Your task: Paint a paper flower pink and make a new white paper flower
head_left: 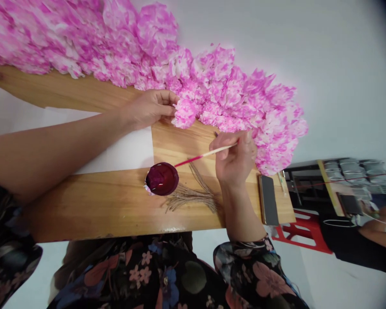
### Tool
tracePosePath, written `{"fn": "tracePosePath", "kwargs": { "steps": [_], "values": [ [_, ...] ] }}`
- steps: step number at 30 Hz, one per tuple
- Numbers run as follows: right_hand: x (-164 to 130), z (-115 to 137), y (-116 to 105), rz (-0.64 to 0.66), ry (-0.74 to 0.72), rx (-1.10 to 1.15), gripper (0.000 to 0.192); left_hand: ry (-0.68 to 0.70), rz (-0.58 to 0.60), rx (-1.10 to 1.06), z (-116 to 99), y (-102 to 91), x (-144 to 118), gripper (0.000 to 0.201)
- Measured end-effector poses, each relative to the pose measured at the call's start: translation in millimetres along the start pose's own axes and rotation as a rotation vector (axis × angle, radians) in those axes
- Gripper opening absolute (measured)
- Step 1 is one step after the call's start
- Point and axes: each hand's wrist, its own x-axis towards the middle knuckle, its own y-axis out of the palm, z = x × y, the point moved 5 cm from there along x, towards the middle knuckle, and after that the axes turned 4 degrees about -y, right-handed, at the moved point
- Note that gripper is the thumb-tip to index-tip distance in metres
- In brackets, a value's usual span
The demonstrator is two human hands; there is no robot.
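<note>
My left hand (pixel 152 107) pinches the edge of a small pink-and-white ruffled flower (pixel 185 113) at the front of a large heap of such flowers (pixel 212 81). My right hand (pixel 234 159) grips a thin pale wooden stick (pixel 209 153), its lower half stained deep pink. The stick's tip points left, close to the rim of a small cup of dark red liquid (pixel 167 178). Between the cup and my right wrist lies a bundle of thin brown stems (pixel 193 198). White paper (pixel 128 150) lies beneath my left forearm.
The heap runs along the wall (pixel 276 34) at the back of the wooden table (pixel 116 206). A dark phone (pixel 268 199) rests near its right end. Beyond are a red plastic stool (pixel 305 231), a person's arm (pixel 381 227) and a rack with stacked clear containers (pixel 357 169).
</note>
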Motion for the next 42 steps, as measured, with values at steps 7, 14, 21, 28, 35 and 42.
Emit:
{"fn": "tracePosePath", "kwargs": {
  "steps": [7,14,21,28,35,42],
  "values": [
    [-18.6,36.0,28.6,0.435,-0.405,-0.082,0.03,-0.001,-0.008,-0.006,0.5,-1.7,0.6,0.017],
    [-34.0,54.6,43.8,0.757,-0.767,-0.466,0.034,0.05,0.039,0.049,-1.0,-1.8,-0.2,0.019],
    [-46.6,68.5,52.2,0.742,-0.903,-0.59,0.024,0.042,0.042,0.048,-0.6,-1.9,-0.7,0.021],
    [-50.2,63.7,55.1,0.763,-0.881,-0.512,0.028,-0.041,0.032,-0.033,-0.1,-3.4,-4.5,0.015],
    [-50.8,58.7,56.6,0.762,-0.804,-0.429,0.038,-0.009,-0.037,-0.074,-4.4,-10.5,-4.7,0.02],
    [-49.9,54.4,57.7,0.759,-0.768,-0.38,0.04,0.007,-0.087,-0.138,-10.0,-11.4,-6.3,0.02]
  ]
}}
